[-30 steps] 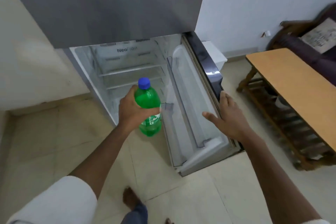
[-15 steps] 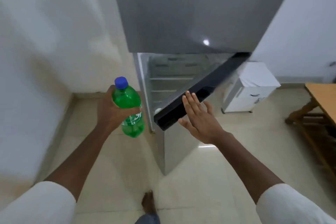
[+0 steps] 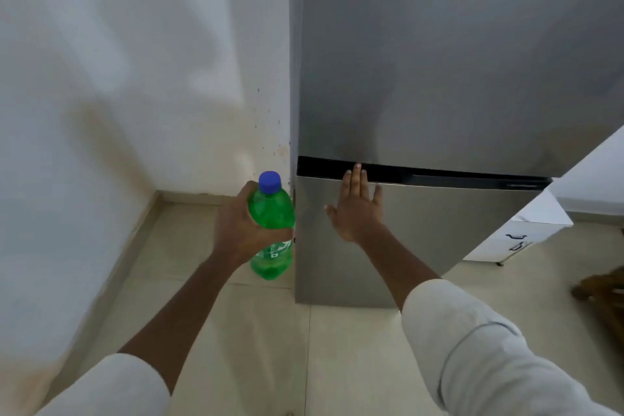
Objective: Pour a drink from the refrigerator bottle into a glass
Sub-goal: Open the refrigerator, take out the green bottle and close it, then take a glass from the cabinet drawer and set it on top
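Observation:
A green plastic bottle (image 3: 271, 213) with a blue cap stands upright in the air, just left of the grey refrigerator (image 3: 439, 78). My left hand (image 3: 236, 226) is wrapped around its middle. The fridge's lower door (image 3: 439, 240) sits flush against the body. My right hand (image 3: 358, 209) lies flat on that door near its top left corner, fingers spread, fingertips reaching the dark gap between the two doors. No glass is in view.
A white wall (image 3: 118, 78) with stains runs along the left and meets the fridge in a corner. A small white cabinet (image 3: 526, 233) stands right of the fridge. A brown wooden leg (image 3: 604, 290) shows at the right edge. Pale tiled floor (image 3: 270, 348) lies below.
The lower fridge door has swung from wide open to shut under my right hand. My left hand has kept the bottle, now left of the fridge. My view turned left.

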